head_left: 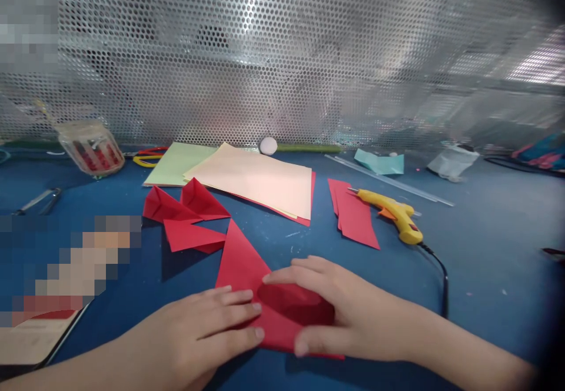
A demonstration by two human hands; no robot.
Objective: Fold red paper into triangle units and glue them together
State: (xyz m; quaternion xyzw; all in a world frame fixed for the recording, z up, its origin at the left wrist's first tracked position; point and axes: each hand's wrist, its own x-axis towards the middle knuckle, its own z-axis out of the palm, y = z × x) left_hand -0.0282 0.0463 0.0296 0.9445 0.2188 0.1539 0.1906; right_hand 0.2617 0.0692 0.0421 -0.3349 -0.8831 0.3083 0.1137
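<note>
A red sheet of paper (241, 261), partly folded, lies in front of me with one pointed corner turned away. My left hand (212, 323) rests on its left side, fingers stretched out over the paper. Over its right side arches my right hand (329, 302), thumb and fingers apart, fingertips touching the paper near a shaded hollow. Part of the sheet is hidden under both hands. Just beyond stand folded red paper pieces (205, 202), and a flatter folded red piece (192, 236) touches the sheet's far corner.
Cream paper (260, 176) and green paper (176, 161) lie at the back. A yellow glue gun (397, 214) rests on red strips (355, 220), its cord running right. A glass jar (92, 149), yellow-handled scissors (148, 160) and clear sticks (392, 182) lie near the perforated metal panel (282, 85).
</note>
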